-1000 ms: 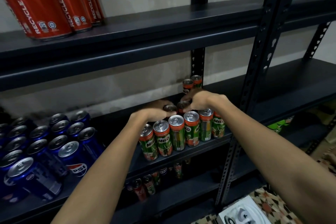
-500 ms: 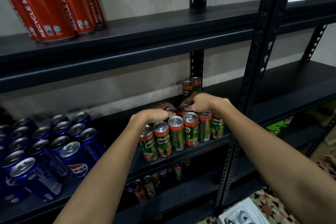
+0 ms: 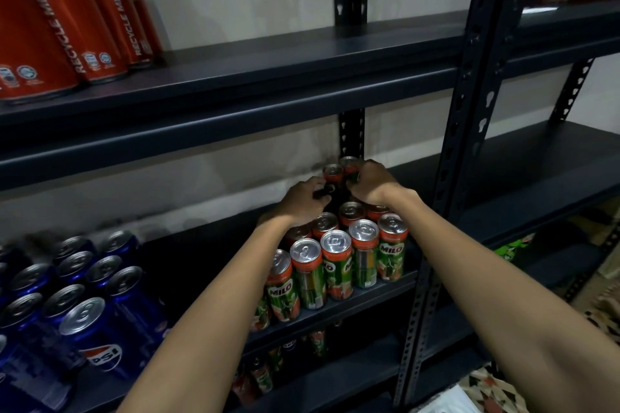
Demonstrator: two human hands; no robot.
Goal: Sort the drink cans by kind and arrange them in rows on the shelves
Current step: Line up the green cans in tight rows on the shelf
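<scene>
Green and red Milo cans (image 3: 337, 263) stand in rows on the middle shelf (image 3: 369, 292). My left hand (image 3: 303, 199) reaches deep over the rows, its fingers curled round a dark can top near the back. My right hand (image 3: 372, 183) grips a Milo can (image 3: 349, 166) at the back of the shelf, beside another back can (image 3: 332, 173). Blue Pepsi cans (image 3: 77, 295) fill the same shelf at the left. Red Coca-Cola cans (image 3: 63, 17) stand on the upper shelf (image 3: 268, 77) at the left.
A dark perforated upright post (image 3: 466, 131) stands right of the Milo cans. More cans (image 3: 268, 365) sit on the lower shelf beneath. The adjoining shelf unit (image 3: 543, 161) extends to the right. A patterned floor (image 3: 496, 392) shows at the bottom right.
Both hands have moved farther back over the Milo rows, from the second row to the cans by the wall. The view has shifted slightly downward.
</scene>
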